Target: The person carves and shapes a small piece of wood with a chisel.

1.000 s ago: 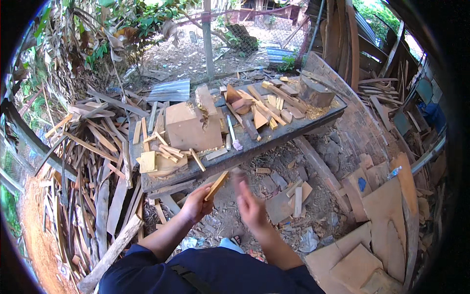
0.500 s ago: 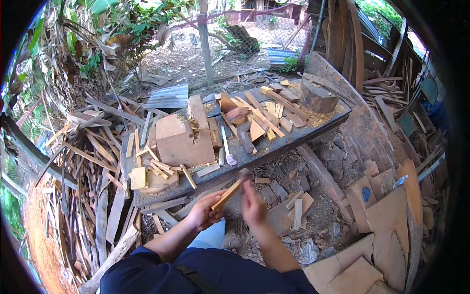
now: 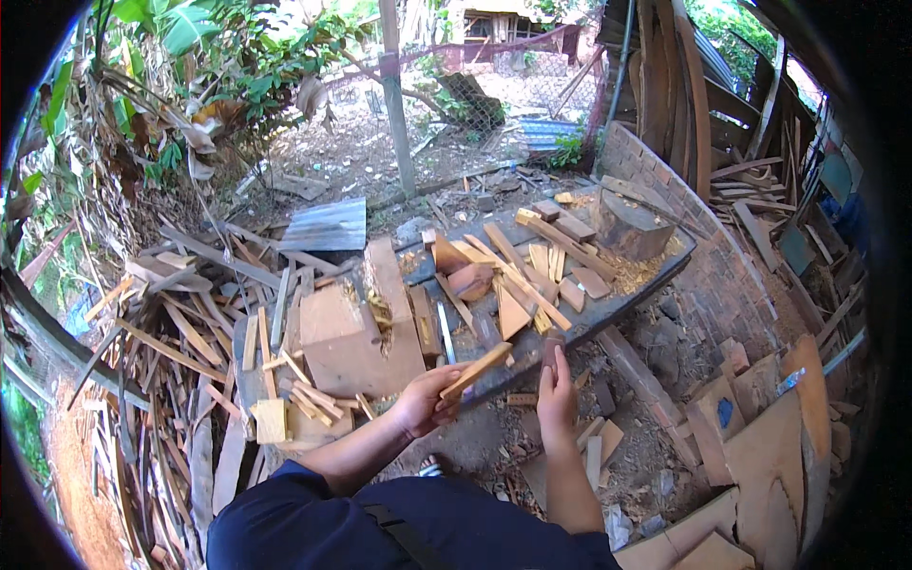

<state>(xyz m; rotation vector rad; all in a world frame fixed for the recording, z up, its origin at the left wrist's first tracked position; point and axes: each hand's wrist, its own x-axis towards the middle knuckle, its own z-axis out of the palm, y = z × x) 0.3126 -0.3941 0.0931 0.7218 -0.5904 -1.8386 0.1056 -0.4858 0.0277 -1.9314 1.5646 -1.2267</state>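
My left hand [image 3: 427,401] is closed around a short, light wooden stick [image 3: 480,370], which slants up and to the right over the near edge of the workbench. To its right, my right hand [image 3: 558,399] is raised, its fingers pressed along a small dark brown piece [image 3: 551,351] whose kind I cannot make out. A gap separates that piece from the stick's end. Beyond my left hand, a large brown wooden block with a notch [image 3: 356,342] rests on the bench, and a narrow light-coloured tool, perhaps a chisel [image 3: 446,332], lies beside it.
The dark workbench [image 3: 475,385] carries several wood offcuts [image 3: 513,318], a yellowish block [image 3: 271,420] and a round stump [image 3: 629,223]. Scrap wood [image 3: 180,313] heaps up at the left. Boards [image 3: 774,456] lean at the right near a brick wall [image 3: 698,228].
Both hands have moved right and the stick with them. My right hand and the dark brown piece have come away from the stick's end. The view has shifted slightly.
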